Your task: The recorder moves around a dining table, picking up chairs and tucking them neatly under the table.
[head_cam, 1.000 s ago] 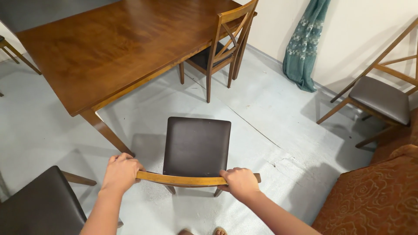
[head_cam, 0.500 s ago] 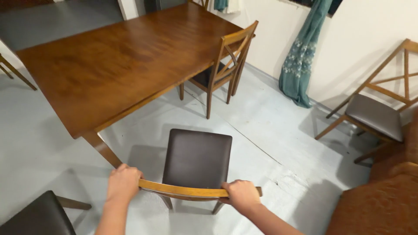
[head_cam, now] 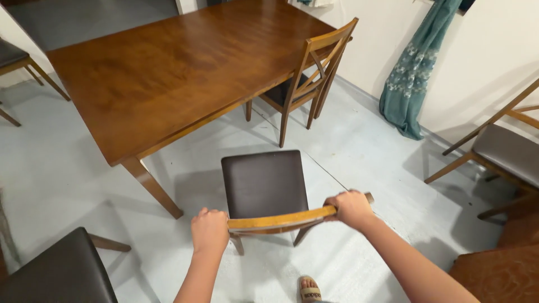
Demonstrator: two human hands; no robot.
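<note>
Chair [head_cam: 264,182] with dark seat stands on the pale floor [head_cam: 359,134], near the wooden table [head_cam: 168,73]. Left hand [head_cam: 210,230] and right hand [head_cam: 351,209] close their fingers around its top rail [head_cam: 283,219]. It seems mid-move; next needs a steady push.

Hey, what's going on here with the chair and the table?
A person is gripping the curved wooden top rail of a dark-cushioned chair, left hand at one end and right hand at the other. The chair stands on the pale floor, facing the long side of a large wooden dining table but apart from it. Another matching chair is tucked at the table's end, and more chairs stand around the room's edges.
</note>
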